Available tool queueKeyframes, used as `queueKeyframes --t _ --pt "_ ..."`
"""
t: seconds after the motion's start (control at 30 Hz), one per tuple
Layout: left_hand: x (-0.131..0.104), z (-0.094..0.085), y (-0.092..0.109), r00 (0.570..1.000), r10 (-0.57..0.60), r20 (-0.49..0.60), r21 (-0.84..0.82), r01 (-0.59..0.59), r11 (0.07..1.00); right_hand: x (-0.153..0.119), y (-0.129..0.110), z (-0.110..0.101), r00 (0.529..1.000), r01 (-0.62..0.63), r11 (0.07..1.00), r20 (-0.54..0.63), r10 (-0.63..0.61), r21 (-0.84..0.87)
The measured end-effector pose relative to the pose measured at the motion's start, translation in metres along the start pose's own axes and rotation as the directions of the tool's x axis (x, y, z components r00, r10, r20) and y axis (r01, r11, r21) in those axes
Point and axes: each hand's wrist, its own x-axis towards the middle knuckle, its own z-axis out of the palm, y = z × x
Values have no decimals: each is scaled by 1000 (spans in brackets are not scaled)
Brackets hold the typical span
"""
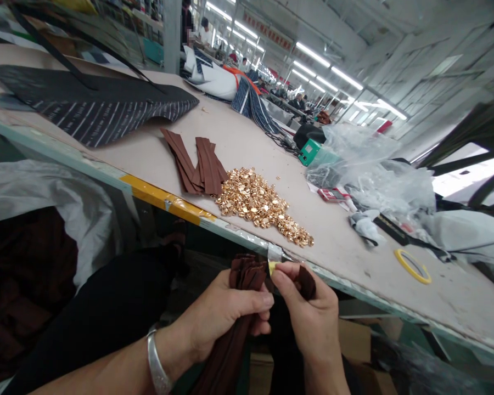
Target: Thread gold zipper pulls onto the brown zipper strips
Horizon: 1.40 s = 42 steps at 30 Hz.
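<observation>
My left hand (218, 304) is closed round a bundle of brown fabric strips (247, 273), whose lower ends hang down over my lap. Close beside it, the thumb and fingers of my right hand (315, 323) are pinched together. A single brown fabric strip (307, 283) is held in the right fingers, and a small yellow piece (272, 267) shows at their tips; what it is I cannot make out. Just beyond both hands, a heap of small gold-coloured metal fittings (253, 200) lies on the table (337, 236). More brown strips (209, 164) rest against the heap's left side.
A dark striped bag piece with handles (115, 107) lies at the left. To the right are clear plastic bags (374, 164), a green box (310, 152) and a yellow tape roll (411, 266). The table edge (173, 208) runs just beyond my hands.
</observation>
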Motion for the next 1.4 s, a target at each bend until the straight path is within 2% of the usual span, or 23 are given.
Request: queueKeyframes --t 0.07,0.23,0.37,0.47,0.57,0.63,0.8,0.93,1.07,1.17,1.3,1.37,1.4 --pt "0 1 0 999 13 29 45 -15 999 -5 -5 0 1000 -21 1000 3 21 15" --pt "-1 1 3 990 35 138 125 -53 991 -19 -19 1 995 61 994 88 -54 -87" --pt "-3 -1 2 974 10 227 39 -19 999 -20 -18 -4 995 31 999 93 -29 -27" --pt "-3 -4 -3 963 58 265 -41 -49 998 -19 -11 -11 994 -4 997 110 -4 75" --pt "-2 -4 -8 968 99 229 -59 -88 994 -20 -1 -15 995 -59 985 92 45 160" --pt "-2 -3 -10 978 103 179 -52 -95 994 -22 5 -15 986 -146 967 113 124 207" --pt "-3 2 -7 979 170 111 -67 -164 984 -28 10 -13 938 -345 857 159 307 382" --pt "-3 1 -7 974 213 80 21 -215 976 -30 10 -10 919 -394 852 165 358 344" --pt "-1 -1 -9 973 231 6 40 -231 972 -30 7 -9 937 -350 888 115 331 297" --pt "0 -1 -9 978 208 15 62 -208 976 -30 3 -6 965 -261 941 86 248 217" --pt "-1 1 -7 977 211 -34 105 -207 973 -31 0 -5 993 -79 993 93 70 91" --pt "0 2 -7 979 193 -70 104 -185 977 -33 1 -5 992 85 996 99 -84 -6" --pt "1 2 -7 980 178 -88 84 -170 982 -34 2 -5 975 200 979 112 -194 -47"
